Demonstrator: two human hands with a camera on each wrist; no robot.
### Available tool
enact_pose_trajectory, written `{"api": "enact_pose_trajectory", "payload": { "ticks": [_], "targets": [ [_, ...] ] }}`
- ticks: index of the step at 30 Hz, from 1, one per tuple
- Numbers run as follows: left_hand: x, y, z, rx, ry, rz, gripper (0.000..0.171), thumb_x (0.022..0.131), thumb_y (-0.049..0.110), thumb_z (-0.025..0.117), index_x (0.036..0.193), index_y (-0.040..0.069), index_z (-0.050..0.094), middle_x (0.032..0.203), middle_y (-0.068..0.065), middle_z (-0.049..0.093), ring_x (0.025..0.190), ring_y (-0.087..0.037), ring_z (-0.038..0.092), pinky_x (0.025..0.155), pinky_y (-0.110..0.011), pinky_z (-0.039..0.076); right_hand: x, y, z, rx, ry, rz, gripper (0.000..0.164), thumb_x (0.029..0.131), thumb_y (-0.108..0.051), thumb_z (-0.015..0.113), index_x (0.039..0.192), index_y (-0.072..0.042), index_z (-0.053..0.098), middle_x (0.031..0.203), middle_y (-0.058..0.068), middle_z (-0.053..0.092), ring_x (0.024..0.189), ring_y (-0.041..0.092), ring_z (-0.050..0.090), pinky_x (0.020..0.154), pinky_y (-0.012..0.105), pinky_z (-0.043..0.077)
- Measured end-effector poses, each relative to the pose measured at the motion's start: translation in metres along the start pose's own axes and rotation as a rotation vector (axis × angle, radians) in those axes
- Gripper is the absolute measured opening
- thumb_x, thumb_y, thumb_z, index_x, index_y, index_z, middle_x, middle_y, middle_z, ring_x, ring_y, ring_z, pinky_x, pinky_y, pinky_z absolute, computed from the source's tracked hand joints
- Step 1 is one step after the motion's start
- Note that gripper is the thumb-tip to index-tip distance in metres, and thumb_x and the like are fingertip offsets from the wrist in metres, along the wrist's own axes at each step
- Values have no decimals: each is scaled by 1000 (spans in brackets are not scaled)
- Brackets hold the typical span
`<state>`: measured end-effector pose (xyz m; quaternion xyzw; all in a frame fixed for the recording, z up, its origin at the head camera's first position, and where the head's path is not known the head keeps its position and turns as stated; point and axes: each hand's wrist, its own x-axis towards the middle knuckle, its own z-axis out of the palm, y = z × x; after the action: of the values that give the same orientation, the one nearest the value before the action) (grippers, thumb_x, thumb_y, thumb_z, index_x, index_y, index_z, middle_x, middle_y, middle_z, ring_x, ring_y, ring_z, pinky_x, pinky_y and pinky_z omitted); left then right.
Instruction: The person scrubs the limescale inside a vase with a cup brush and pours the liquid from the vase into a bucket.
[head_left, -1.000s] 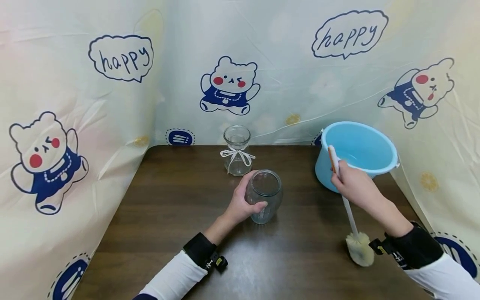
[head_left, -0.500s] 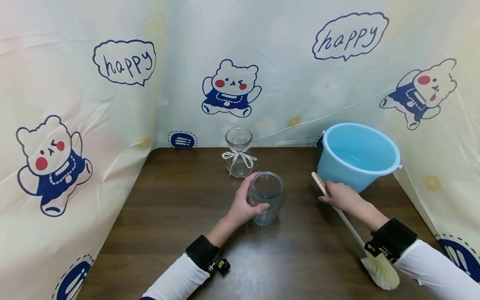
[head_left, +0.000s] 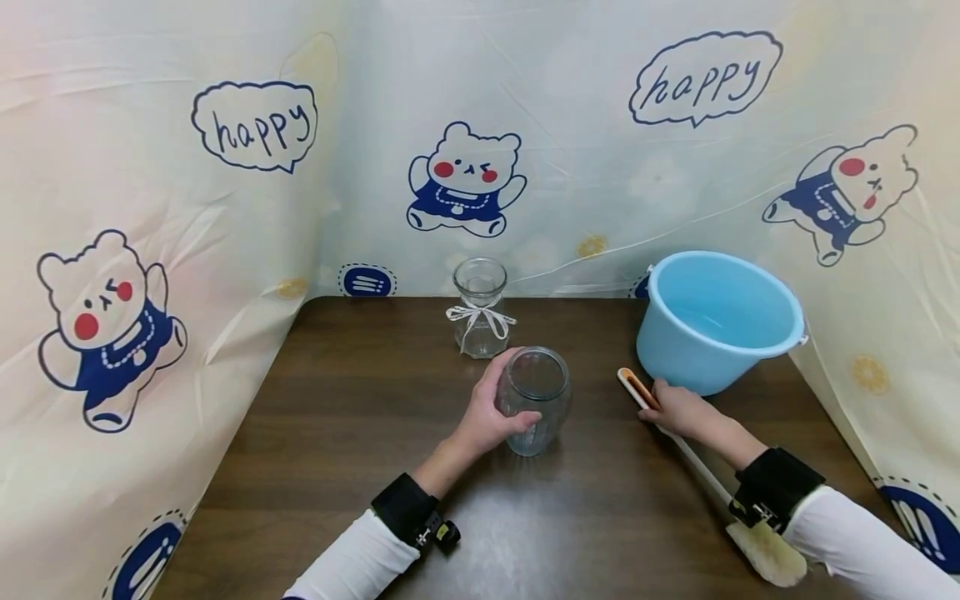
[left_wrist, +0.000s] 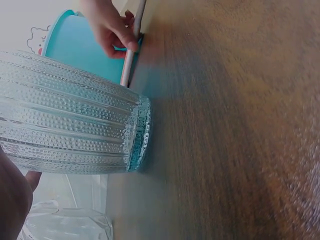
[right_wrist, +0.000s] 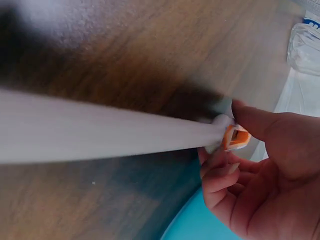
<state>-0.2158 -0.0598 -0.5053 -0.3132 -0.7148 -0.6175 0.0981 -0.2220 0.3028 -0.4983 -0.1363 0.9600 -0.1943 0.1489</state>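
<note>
In the head view my left hand (head_left: 491, 410) grips a clear glass jar (head_left: 537, 400) by its side, thumb in front. The jar is upright with its mouth facing up; the left wrist view shows its ribbed, dotted wall (left_wrist: 75, 115) and base close to the tabletop, though I cannot tell whether they touch. My right hand (head_left: 686, 411) holds a long-handled brush by its white and orange handle (head_left: 636, 385), between thumb and fingers in the right wrist view. The brush slants low over the table, its cream head (head_left: 768, 557) toward the near right and partly hidden by my wrist.
A light blue bucket (head_left: 686, 358) stands just behind my right hand. Behind the jar is a small glass vase (head_left: 480, 321) with a white ribbon bow. The brown wooden table (head_left: 352, 417) ends against a printed cloth backdrop (head_left: 360, 183).
My right hand has come down and toward me from in front of the bucket, lowering the brush handle; its head has swung nearer and to the right. My left hand keeps its grip on the jar.
</note>
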Motion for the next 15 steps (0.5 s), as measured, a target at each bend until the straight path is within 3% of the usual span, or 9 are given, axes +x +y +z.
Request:
{"api": "enact_pose_trajectory", "payload": {
  "ticks": [6, 11, 15],
  "targets": [
    [0, 2, -2, -4, 2, -16, 98, 80, 73, 75, 153, 14, 44, 145, -10, 56, 130, -26, 53, 109, -43, 44, 0, 5, 2, 44, 19, 5, 32, 94, -26, 77, 95, -4, 54, 77, 6, 54, 65, 20, 53, 56, 33, 43],
    [0, 4, -1, -10, -5, -32, 101, 79, 74, 75, 153, 13, 44, 145, -11, 56, 130, -26, 53, 109, -43, 44, 2, 16, 5, 31, 38, -12, 34, 93, -32, 78, 94, -7, 55, 75, 3, 55, 64, 17, 52, 56, 32, 43],
    [0, 6, 0, -5, -7, -49, 105, 77, 77, 73, 153, 10, 44, 146, -14, 56, 130, -25, 52, 109, -42, 43, 1, 18, 5, 45, 24, 22, 36, 94, -36, 77, 96, -7, 57, 76, 3, 56, 64, 17, 52, 56, 31, 44]
  ]
}}
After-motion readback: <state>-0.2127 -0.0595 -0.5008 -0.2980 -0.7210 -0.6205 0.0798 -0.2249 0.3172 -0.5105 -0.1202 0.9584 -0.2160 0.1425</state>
